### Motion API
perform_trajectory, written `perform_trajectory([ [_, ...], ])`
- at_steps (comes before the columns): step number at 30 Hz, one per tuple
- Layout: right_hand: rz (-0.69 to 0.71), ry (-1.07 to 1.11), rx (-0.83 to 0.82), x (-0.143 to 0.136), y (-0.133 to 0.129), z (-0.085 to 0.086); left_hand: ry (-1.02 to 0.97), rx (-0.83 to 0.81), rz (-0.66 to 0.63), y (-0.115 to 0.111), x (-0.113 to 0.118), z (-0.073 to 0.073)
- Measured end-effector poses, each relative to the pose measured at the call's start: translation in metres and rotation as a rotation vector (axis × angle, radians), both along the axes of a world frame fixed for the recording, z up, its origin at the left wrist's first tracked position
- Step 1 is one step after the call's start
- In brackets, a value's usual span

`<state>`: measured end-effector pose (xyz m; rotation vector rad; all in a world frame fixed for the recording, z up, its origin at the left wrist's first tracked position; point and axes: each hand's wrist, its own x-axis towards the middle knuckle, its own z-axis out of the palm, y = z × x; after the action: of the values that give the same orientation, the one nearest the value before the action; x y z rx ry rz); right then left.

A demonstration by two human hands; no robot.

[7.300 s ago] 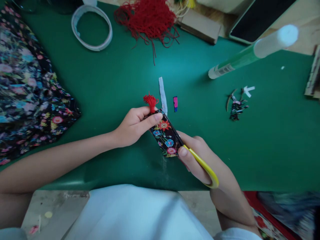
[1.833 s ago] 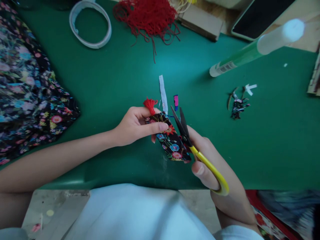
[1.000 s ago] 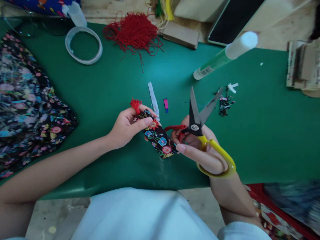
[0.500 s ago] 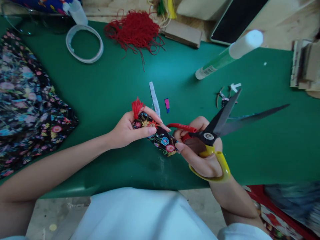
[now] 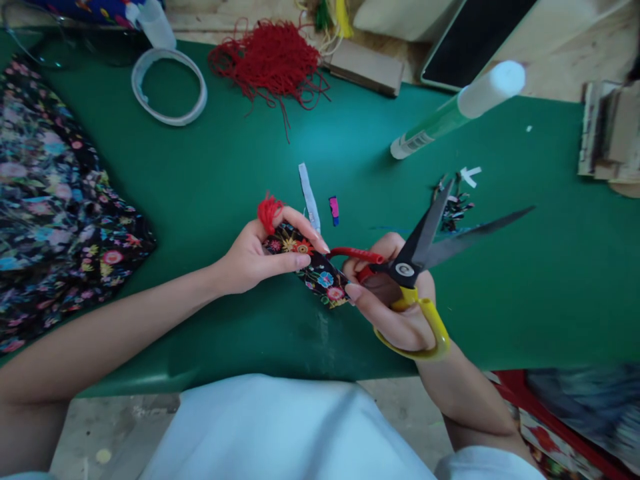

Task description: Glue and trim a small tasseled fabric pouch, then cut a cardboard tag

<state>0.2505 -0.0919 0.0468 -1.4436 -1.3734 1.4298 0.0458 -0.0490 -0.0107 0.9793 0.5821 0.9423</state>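
Observation:
A small black floral fabric piece [image 5: 320, 279] is held tilted between both hands, a red tassel [image 5: 270, 213] at its upper left end. My left hand [image 5: 260, 257] grips it with the thumb on top and fingers behind. My right hand [image 5: 395, 300] pinches its lower right end. Scissors [image 5: 405, 269] with yellow and red handles hang on that same hand, blades spread and pointing up and right. Just above the fabric piece lie a pale strip [image 5: 309, 197] and a small pink and blue scrap [image 5: 334, 211].
On the green table [image 5: 225, 167] are red cords [image 5: 273, 63], a tape ring [image 5: 200, 100], a glue stick [image 5: 445, 117], dark scraps [image 5: 456, 212] and floral cloth [image 5: 60, 213]. A tablet-like device [image 5: 475, 43] and cardboard pieces [image 5: 367, 65] lie at the far edge.
Both hands and the fabric piece have shifted slightly left. The scissors have moved left too, their blades swinging a little and uncovering more of the dark scraps.

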Motion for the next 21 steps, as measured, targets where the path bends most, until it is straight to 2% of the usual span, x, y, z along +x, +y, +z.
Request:
perform_trajectory([
  [6, 0.003, -0.050, 0.148, 0.001, 0.000, -0.004, -0.156, -0.213, 0.114, 0.005, 0.004, 0.005],
  [10, -0.063, -0.022, 0.176, 0.004, -0.006, -0.007, -0.119, -0.298, 0.055, 0.006, 0.003, 0.008],
  [13, -0.067, -0.002, 0.294, 0.004, -0.007, -0.009, -0.025, -0.244, -0.026, 0.003, 0.004, 0.006],
  [16, -0.082, 0.057, 0.408, 0.001, -0.006, -0.013, 0.107, -0.099, -0.124, -0.001, 0.005, 0.004],
  [19, -0.094, 0.106, 0.443, -0.003, -0.006, -0.017, 0.265, 0.080, -0.186, -0.004, 0.004, 0.006],
  [21, -0.088, 0.099, 0.424, -0.003, -0.006, -0.018, 0.308, 0.134, -0.190, -0.004, 0.002, 0.009],
])
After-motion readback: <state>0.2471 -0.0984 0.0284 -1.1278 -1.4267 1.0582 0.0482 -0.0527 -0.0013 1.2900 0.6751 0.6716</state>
